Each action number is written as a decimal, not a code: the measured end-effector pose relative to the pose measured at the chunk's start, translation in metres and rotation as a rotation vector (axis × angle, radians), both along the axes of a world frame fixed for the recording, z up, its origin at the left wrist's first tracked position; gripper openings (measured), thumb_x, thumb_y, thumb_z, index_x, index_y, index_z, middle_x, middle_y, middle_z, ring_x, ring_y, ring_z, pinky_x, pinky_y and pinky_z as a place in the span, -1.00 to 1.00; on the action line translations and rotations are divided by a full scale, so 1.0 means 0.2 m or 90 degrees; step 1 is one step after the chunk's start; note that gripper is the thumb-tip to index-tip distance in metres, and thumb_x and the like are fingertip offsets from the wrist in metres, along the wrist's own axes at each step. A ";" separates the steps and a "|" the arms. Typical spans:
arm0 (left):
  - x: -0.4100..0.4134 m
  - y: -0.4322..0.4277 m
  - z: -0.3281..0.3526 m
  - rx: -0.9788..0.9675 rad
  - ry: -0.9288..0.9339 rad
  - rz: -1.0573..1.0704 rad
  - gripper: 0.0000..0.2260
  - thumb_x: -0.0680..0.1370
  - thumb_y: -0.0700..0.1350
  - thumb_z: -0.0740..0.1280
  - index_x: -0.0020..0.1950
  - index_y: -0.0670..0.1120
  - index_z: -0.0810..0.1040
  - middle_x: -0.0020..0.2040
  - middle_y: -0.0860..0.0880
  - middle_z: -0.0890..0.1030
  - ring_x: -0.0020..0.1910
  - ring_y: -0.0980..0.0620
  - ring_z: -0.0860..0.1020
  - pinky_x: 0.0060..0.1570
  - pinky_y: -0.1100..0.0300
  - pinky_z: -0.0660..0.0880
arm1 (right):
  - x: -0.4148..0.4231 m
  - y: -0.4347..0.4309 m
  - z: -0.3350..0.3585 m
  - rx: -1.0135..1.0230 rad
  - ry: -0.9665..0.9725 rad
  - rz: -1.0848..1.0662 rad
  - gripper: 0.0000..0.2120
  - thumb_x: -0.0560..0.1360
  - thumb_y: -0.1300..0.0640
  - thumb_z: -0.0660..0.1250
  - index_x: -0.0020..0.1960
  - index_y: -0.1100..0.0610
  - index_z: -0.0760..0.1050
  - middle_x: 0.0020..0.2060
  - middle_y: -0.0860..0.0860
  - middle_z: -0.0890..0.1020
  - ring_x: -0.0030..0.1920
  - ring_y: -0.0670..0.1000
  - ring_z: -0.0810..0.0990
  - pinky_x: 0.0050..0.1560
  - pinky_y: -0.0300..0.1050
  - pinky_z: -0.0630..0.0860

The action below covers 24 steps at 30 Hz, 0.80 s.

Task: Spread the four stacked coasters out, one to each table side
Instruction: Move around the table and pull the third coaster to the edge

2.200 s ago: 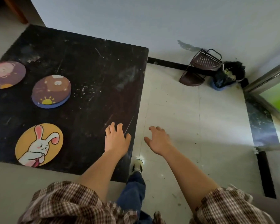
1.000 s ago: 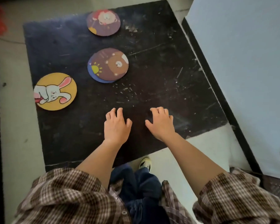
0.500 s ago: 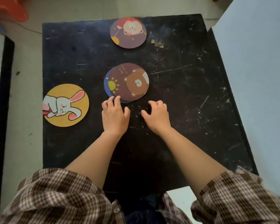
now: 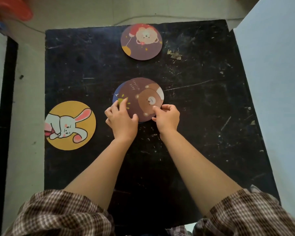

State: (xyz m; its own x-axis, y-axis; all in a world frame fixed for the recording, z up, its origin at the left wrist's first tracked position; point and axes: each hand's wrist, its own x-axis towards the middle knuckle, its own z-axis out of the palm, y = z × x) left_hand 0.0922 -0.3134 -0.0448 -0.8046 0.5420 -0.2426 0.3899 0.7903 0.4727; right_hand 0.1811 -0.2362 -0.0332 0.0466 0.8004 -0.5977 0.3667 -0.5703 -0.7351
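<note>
A scuffed black bench on a pale floor.
Its dark top is scratched and flecked white. A pale wall rises on the right, a black strip runs down the left, and something blurred red sits far left.

Black table, coasters atop.

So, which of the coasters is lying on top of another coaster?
The brown bear coaster in the table's middle: a blue coaster's edge shows beneath it. The yellow rabbit coaster and the purple coaster each lie alone on the table.
</note>
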 end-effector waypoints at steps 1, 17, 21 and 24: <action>-0.01 0.02 0.01 0.046 -0.021 0.055 -0.48 0.46 -0.07 0.39 0.39 0.02 0.35 0.34 -0.10 0.41 0.32 -0.12 0.28 0.22 -0.03 0.32 | 0.00 0.01 0.00 -0.008 -0.012 0.011 -0.80 0.43 0.17 0.40 0.03 0.11 0.49 -0.17 0.00 0.60 -0.29 -0.06 0.64 -0.16 -0.08 0.65; 0.21 -0.29 0.10 0.227 -0.359 0.074 -0.81 0.56 -0.23 0.31 0.13 -0.08 0.62 -0.15 0.08 0.66 -0.13 0.11 0.66 -0.24 0.25 0.60 | 0.68 -0.01 0.08 -0.336 0.079 0.385 -0.82 0.37 0.30 0.46 -0.05 0.34 0.61 -0.18 0.22 0.71 -0.18 0.14 0.71 -0.28 -0.14 0.61; 0.35 -0.42 0.14 0.237 -0.438 0.078 -0.76 0.53 -0.28 0.33 0.18 -0.10 0.59 -0.19 0.09 0.68 -0.22 0.19 0.67 -0.29 0.35 0.57 | 0.85 -0.04 0.09 -0.225 0.019 0.354 -0.75 0.35 0.21 0.49 0.01 0.21 0.62 -0.12 0.14 0.70 -0.23 0.02 0.63 -0.32 -0.18 0.49; 0.44 -0.48 0.18 0.217 -0.479 0.059 -0.76 0.53 -0.31 0.31 0.15 -0.10 0.61 -0.23 0.10 0.71 -0.21 0.15 0.68 -0.26 0.32 0.56 | 0.95 -0.07 0.10 -0.145 -0.016 0.391 -0.61 0.33 0.18 0.49 0.14 0.08 0.55 -0.01 0.06 0.66 -0.12 -0.01 0.58 -0.27 -0.16 0.43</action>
